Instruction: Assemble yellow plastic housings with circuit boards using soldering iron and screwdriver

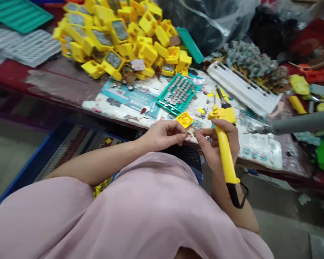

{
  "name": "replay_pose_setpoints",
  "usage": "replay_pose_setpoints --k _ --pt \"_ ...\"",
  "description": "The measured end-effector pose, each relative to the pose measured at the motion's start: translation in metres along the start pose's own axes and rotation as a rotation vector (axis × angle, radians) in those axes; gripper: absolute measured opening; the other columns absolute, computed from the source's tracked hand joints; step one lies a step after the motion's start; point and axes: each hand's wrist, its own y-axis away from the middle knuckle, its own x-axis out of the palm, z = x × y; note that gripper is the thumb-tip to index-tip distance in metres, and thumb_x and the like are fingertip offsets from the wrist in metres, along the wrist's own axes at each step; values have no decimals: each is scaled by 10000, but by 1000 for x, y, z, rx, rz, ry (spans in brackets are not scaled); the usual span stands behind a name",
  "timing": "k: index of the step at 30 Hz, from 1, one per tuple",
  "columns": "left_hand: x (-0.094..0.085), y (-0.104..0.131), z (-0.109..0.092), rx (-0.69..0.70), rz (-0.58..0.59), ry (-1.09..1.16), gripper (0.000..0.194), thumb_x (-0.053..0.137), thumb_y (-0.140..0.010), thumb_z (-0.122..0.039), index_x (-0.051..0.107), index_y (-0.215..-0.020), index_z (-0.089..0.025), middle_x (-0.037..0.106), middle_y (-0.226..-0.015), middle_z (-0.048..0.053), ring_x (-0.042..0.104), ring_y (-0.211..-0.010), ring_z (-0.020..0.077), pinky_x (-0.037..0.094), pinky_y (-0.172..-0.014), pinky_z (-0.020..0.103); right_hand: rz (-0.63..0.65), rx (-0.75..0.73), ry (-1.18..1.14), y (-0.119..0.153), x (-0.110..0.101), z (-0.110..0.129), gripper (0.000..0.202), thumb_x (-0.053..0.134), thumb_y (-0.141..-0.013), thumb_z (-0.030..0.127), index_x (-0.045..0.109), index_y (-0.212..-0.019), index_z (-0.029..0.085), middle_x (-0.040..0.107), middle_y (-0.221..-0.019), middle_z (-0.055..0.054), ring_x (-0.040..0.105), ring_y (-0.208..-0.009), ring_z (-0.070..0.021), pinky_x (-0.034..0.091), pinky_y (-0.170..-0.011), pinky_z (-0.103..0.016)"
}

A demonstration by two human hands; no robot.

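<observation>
My left hand (pixel 167 135) is at the table's front edge, thumb and fingertips pinched together; whatever lies between them is too small to make out. Just beyond those fingertips sits a small open yellow plastic housing (pixel 185 119). A long yellow-handled tool (pixel 224 144), with two prongs on top and a black looped end below, lies in my right hand (pixel 218 142). That hand's thumb and forefinger also come together close to the left fingertips. Behind the housing, a green tray (pixel 175 94) holds rows of small round silvery parts.
Many yellow housings (pixel 118 39) are heaped at the back. A white rack (pixel 243 88) with grey wired parts stands right of the tray. A grey pointed tool (pixel 299 122) juts in from the right. White trays (pixel 32 46) lie at left; below is a blue crate (pixel 24 172).
</observation>
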Motion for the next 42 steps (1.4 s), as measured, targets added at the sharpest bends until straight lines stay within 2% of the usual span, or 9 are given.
replay_pose_setpoints --k 3,6,10,13,16,20,22,29,42 --pt "-16 20 9 77 -53 -103 270 751 -756 -410 643 -747 -163 623 -654 -11 554 -581 89 462 -554 200 75 -56 -59 6 6 0 395 756 -826 209 600 -1177 300 738 -867 45 750 -756 -140 621 -783 -281" --pt "-43 40 14 161 -237 -375 171 679 -787 -334 655 -751 -168 641 -686 -3 553 -610 95 442 -584 208 116 -133 -59 7 3 9 270 681 -900 362 668 -1156 276 755 -819 16 748 -685 -158 618 -694 -281" --pt "-81 57 17 195 -523 -797 147 610 -803 -320 668 -766 -190 671 -696 7 562 -606 119 437 -604 243 -84 -137 123 1 -6 23 586 492 -923 653 636 -1334 261 723 -718 -19 709 -590 -183 510 -458 -268" --pt "-99 57 19 204 -598 -1084 191 551 -838 -342 681 -792 -210 693 -734 29 608 -663 157 457 -658 276 -288 -217 238 -5 -6 21 658 433 -901 727 689 -1288 260 736 -793 -56 724 -690 -224 444 -417 -277" --pt "-105 50 19 192 -625 -1253 241 506 -876 -344 693 -826 -200 718 -796 55 648 -724 179 460 -684 288 -319 -352 295 -10 0 12 653 370 -927 713 776 -1123 240 739 -776 -70 733 -744 -253 484 -458 -300" --pt "-107 38 18 163 -633 -1389 255 486 -881 -306 705 -850 -179 733 -824 79 673 -782 216 453 -701 314 -1 -362 320 -9 12 6 458 476 -955 550 706 -1225 261 774 -880 -52 719 -650 -191 561 -517 -283" --pt "-107 34 17 155 -607 -1415 248 494 -871 -296 706 -842 -170 728 -804 86 669 -774 234 453 -728 341 75 -342 312 -7 19 4 416 583 -915 440 645 -1294 279 778 -963 -45 730 -678 -181 606 -584 -285" --pt "-102 26 17 178 -493 -1412 234 489 -848 -266 694 -793 -167 713 -790 80 669 -801 244 437 -765 377 104 -313 247 5 33 -11 409 748 -796 374 653 -1184 287 780 -930 -20 754 -734 -193 641 -677 -310" --pt "-104 23 16 195 -455 -1441 258 473 -865 -273 689 -774 -166 722 -791 69 677 -807 240 429 -748 374 244 -572 299 -15 38 10 240 786 -809 307 606 -935 211 744 -711 11 717 -601 -116 552 -574 -174"
